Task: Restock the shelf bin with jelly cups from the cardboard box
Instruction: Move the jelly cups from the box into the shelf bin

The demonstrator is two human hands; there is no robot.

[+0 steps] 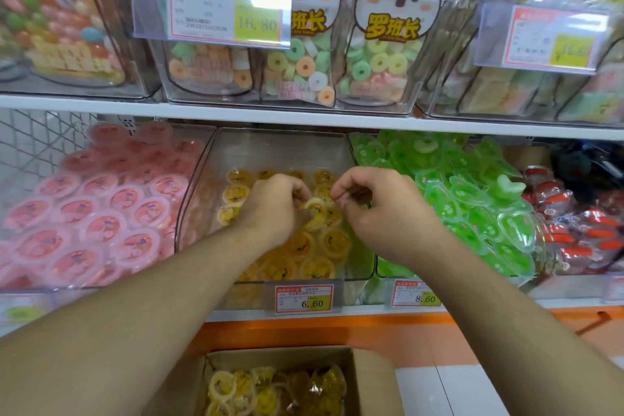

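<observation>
Inside the clear shelf bin [199,199], the left hand [273,203] pinches a yellow jelly cup [315,213]. The right hand [374,206], just beside it, has curled fingers holding nothing clear. The cup seems light and slippery; its stiff rim is best to hold.

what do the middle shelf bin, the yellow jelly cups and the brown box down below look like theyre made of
Clear middle shelf bin: likely rigid glossy plastic; neighbouring cups show through its wall.
Small yellow jelly cups: apparently thin translucent plastic with printed film lids.
Open brown box: matte cardboard, judging by its folded flap.
</observation>
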